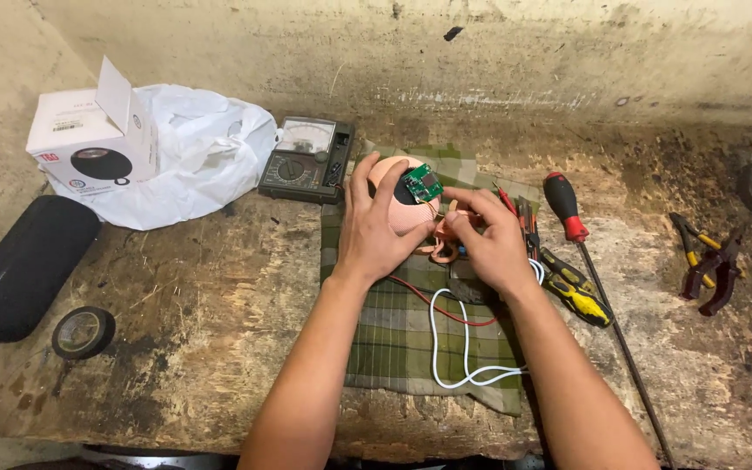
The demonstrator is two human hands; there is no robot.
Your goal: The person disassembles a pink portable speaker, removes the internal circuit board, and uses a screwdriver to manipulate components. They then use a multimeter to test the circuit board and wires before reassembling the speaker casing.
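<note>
Left hand grips shell, right hand pinches small part; board hangs loose — a tug could snap wires.

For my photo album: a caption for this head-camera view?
Left hand steadies a peach round shell while right hand works beside it.

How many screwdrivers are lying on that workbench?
2 that I can tell: a long screwdriver with a red and black handle right of the green cloth, and a yellow and black one beside the right hand. That hand may hide more.
</note>
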